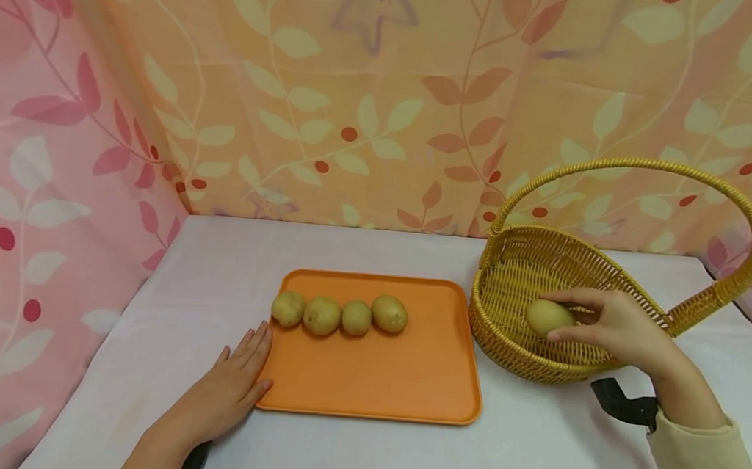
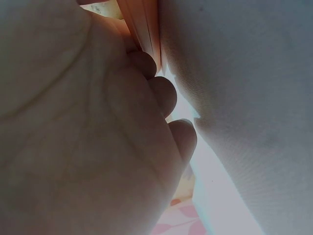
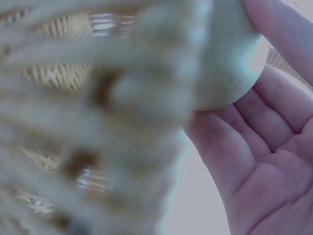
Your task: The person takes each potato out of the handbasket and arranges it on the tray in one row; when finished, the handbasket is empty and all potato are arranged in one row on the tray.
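Observation:
In the head view my right hand (image 1: 614, 330) pinches a potato (image 1: 550, 318) between thumb and fingers, inside the rim of a yellow wicker basket (image 1: 506, 348). The right wrist view shows the smooth potato (image 3: 230, 58) held by the fingers, with the blurred basket weave (image 3: 98, 122) close in front. My left hand (image 1: 225, 388) lies flat with straight fingers at the left edge of an orange tray (image 1: 377, 382). Several potatoes stand in a row across the tray's upper left, among them a roundish potato (image 1: 322, 316) and a larger potato (image 1: 389, 314) at the row's right end.
The basket's tall arched handle (image 1: 647, 164) rises above the right hand. A white cloth (image 1: 359, 454) covers the table. Floral curtains (image 1: 372, 116) hang behind it and along both sides.

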### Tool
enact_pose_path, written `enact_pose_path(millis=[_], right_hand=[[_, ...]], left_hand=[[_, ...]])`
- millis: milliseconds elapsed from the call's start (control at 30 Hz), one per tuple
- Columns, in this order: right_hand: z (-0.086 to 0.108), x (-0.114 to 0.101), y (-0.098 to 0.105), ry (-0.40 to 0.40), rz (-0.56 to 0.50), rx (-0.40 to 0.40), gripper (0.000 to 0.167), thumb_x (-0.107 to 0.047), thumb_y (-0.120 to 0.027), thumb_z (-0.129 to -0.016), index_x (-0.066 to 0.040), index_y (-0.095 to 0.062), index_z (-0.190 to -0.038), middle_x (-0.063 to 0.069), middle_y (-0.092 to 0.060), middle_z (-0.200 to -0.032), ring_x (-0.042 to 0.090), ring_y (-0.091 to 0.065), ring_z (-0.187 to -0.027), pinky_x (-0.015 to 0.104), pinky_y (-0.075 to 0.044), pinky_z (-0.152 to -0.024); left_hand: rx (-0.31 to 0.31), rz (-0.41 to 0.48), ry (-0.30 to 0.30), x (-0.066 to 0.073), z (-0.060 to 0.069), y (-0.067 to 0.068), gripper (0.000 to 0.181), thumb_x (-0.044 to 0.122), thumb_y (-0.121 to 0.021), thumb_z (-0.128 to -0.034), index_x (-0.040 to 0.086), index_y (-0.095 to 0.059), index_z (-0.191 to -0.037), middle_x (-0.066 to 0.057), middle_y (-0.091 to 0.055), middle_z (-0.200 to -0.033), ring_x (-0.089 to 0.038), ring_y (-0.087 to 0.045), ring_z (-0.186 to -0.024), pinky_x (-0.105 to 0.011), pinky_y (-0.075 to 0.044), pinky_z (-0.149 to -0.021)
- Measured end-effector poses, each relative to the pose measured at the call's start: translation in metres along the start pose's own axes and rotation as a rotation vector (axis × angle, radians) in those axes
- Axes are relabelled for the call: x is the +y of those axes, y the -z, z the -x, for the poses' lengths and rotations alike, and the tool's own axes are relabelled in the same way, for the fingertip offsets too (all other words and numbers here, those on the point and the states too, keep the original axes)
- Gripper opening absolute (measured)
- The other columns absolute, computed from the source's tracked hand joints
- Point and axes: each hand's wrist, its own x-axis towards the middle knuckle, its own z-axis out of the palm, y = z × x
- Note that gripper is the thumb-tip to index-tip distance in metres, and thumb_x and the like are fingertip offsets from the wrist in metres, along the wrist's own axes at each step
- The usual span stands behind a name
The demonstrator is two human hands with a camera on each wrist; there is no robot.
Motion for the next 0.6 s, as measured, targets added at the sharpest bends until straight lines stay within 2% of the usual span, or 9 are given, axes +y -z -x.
enact_pose_path(millis=[233, 600], right_hand=[[-0.002, -0.014, -0.004, 0.013, -0.05, 0.019, 0.045, -0.011, -0.083, -0.07, 0.0, -0.068, -0.111, 0.018, -0.066, -0.105, 0.0, -0.063, -0.084, 0.018, -0.053, -0.066], [-0.006, -0.035, -0.013, 0.103, -0.008, 0.036, 0.045, -0.014, -0.084, -0.069, -0.009, -0.07, -0.111, 0.005, -0.07, -0.102, -0.001, -0.062, -0.09, 0.013, -0.05, -0.074]], left_hand=[[-0.007, 0.007, 0.007, 0.0, 0.0, 0.0, 0.064, 0.021, -0.054, -0.0965, -0.006, -0.024, -0.146, -0.019, -0.019, -0.153, -0.038, -0.019, -0.139, -0.063, -0.019, -0.105], [-0.019, -0.001, 0.018, 0.0, 0.0, 0.001, 0.065, 0.023, -0.055, -0.0959, -0.006, -0.024, -0.146, -0.019, -0.019, -0.153, -0.038, -0.019, -0.139, -0.064, -0.019, -0.105]])
